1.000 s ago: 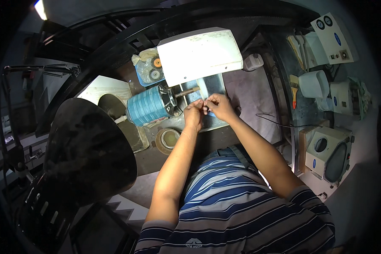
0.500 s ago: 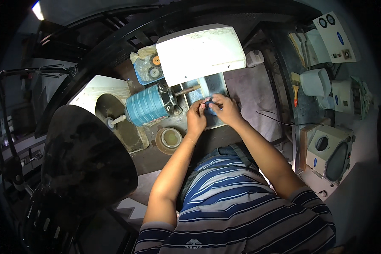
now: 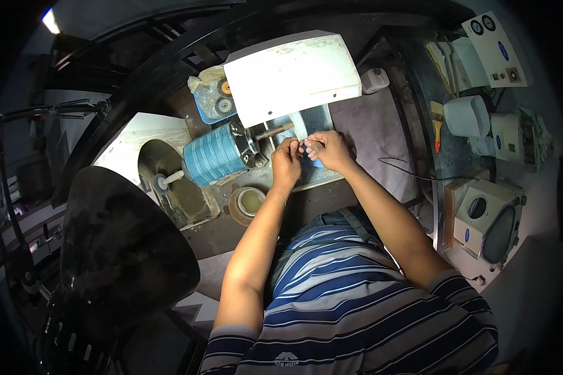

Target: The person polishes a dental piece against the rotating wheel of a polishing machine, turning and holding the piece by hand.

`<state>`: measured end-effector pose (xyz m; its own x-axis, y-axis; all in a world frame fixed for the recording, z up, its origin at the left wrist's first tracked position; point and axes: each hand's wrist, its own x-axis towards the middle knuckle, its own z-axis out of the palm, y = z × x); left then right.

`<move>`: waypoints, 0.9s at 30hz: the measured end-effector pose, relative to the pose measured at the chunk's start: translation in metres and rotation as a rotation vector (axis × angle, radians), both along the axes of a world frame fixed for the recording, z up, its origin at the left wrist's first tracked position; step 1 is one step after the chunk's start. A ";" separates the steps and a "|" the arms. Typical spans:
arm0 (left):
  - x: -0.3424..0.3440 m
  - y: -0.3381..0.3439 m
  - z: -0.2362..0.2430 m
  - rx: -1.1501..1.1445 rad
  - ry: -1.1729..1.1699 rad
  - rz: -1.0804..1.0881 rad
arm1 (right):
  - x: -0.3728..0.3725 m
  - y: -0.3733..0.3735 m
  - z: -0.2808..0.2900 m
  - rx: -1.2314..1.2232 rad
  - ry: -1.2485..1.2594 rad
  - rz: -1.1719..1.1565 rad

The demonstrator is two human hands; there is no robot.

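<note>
Both my hands meet at the lower edge of a white buffing wheel. The wheel sits on a shaft that comes out of a blue ribbed motor. My left hand is closed in a pinch, thumb and fingertips up against the wheel's lower rim. Just right of it, my right hand is also closed, its fingertips close to the left ones. Whatever they pinch is too small and too covered by the fingers to name. A white hood covers the wheel's upper part.
Left of the motor stands a second housing with another wheel on the shaft. A round bowl sits below the motor. A blue tray holds brushes. A black lamp shade looms at left; a beige machine stands at right.
My hands have moved up slightly, toward the wheel's lower rim. The small dark piece seen between my fingers earlier is now hidden. The whole view has shifted a little.
</note>
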<state>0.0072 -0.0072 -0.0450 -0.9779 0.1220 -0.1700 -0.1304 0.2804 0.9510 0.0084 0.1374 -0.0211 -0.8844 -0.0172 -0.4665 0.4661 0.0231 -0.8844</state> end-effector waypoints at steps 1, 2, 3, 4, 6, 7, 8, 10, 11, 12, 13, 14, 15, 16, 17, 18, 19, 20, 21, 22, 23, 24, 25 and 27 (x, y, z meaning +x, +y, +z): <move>0.000 0.002 -0.001 0.031 -0.019 0.012 | -0.001 0.001 0.001 0.030 -0.002 0.011; 0.001 0.002 -0.001 0.032 -0.021 0.010 | -0.001 0.000 0.003 0.031 -0.004 0.009; 0.002 0.000 -0.001 0.029 -0.023 0.010 | -0.001 -0.001 0.004 0.052 -0.015 0.030; 0.002 -0.001 0.000 0.026 -0.023 0.011 | -0.002 -0.001 0.005 0.071 -0.026 0.052; 0.001 0.003 0.003 0.034 -0.033 0.008 | -0.003 0.002 0.007 0.051 -0.027 0.024; 0.001 0.004 0.003 0.043 -0.042 0.006 | -0.003 0.003 0.007 0.031 -0.027 -0.003; 0.000 0.003 0.003 0.042 -0.042 0.007 | -0.003 0.002 0.006 0.030 -0.028 -0.003; -0.001 0.002 0.003 0.058 -0.105 0.032 | -0.005 0.000 0.005 0.042 -0.034 0.042; -0.002 0.000 0.003 0.059 -0.105 0.033 | -0.003 -0.003 0.006 0.044 -0.029 0.045; -0.001 -0.004 0.004 0.098 -0.098 0.030 | -0.001 -0.005 0.007 0.045 -0.029 0.045; 0.000 -0.008 0.006 0.136 -0.093 0.024 | 0.002 -0.006 0.006 0.039 0.014 0.034; 0.003 -0.010 0.008 0.174 -0.088 0.018 | 0.005 -0.007 0.005 0.034 0.058 0.022; 0.008 -0.008 0.010 0.376 -0.227 0.070 | 0.008 -0.004 0.005 0.117 0.108 0.029; 0.011 -0.010 0.006 0.373 -0.226 0.072 | 0.011 -0.002 0.002 0.114 0.109 0.031; 0.015 -0.012 0.002 0.392 -0.217 0.062 | 0.014 -0.001 -0.001 0.067 0.106 0.039; 0.016 -0.014 -0.002 0.411 -0.209 0.052 | 0.016 0.000 -0.004 0.020 0.104 0.047; 0.016 -0.016 -0.002 0.333 -0.166 0.042 | 0.018 0.002 -0.007 0.020 0.101 0.045; 0.015 -0.017 -0.001 0.334 -0.169 0.040 | 0.020 0.004 -0.010 0.106 0.240 0.081; 0.013 -0.017 -0.001 0.155 -0.090 -0.003 | 0.021 0.005 -0.012 0.192 0.379 0.117; 0.012 -0.016 0.000 -0.024 -0.013 -0.046 | 0.020 0.005 -0.009 0.192 0.374 0.116; 0.011 -0.014 0.001 -0.024 -0.017 -0.048 | 0.018 0.005 -0.006 0.124 0.274 0.138; 0.010 -0.010 0.003 -0.070 0.093 -0.033 | 0.015 0.005 -0.003 0.055 0.174 0.159; 0.008 -0.007 0.003 -0.117 0.208 -0.018 | 0.013 0.006 -0.005 0.056 0.175 0.156; 0.006 -0.002 0.003 -0.118 0.201 0.007 | 0.008 0.008 -0.008 0.022 0.090 0.157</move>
<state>0.0132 -0.0092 -0.0417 -0.9942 0.1059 0.0159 0.0563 0.3905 0.9189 0.0165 0.1456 -0.0296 -0.9098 -0.1489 -0.3874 0.3742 0.1091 -0.9209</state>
